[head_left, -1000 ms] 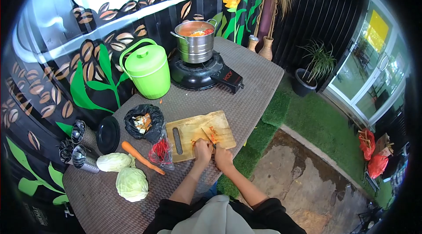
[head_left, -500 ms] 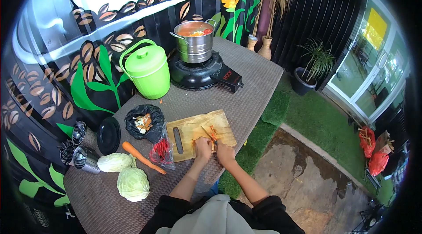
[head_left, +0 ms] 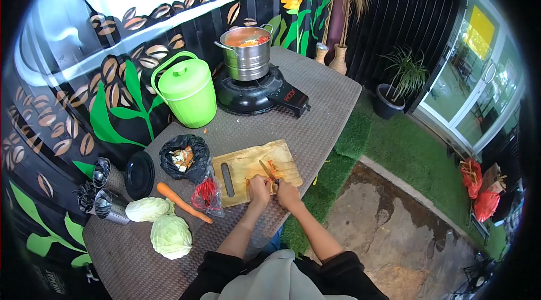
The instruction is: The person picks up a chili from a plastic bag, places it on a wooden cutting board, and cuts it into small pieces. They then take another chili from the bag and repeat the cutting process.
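Observation:
On the wooden cutting board point(head_left: 242, 160) both hands work close together near its right edge. My right hand point(head_left: 288, 193) is closed round the handle of a knife point(head_left: 266, 169), whose blade points away and left over the board. My left hand point(head_left: 260, 189) presses down beside it, fingers closed on what looks like a piece of carrot, mostly hidden under them. Small orange carrot bits point(head_left: 274, 164) lie around the blade and by the fingers. Left of the board are a plastic bag of red chillies point(head_left: 207, 194) and a whole carrot point(head_left: 183, 202).
A cabbage point(head_left: 171, 236) and a napa cabbage point(head_left: 147, 209) lie at the left. A black bag of scraps point(head_left: 167, 160) stands behind the chillies. Farther back are a green lidded bucket point(head_left: 189, 94) and a steel pot point(head_left: 246, 60) on a portable stove point(head_left: 242, 96).
The knife blade has shifted slightly and turned a little more upright on the board. Both hands stay in nearly the same place.

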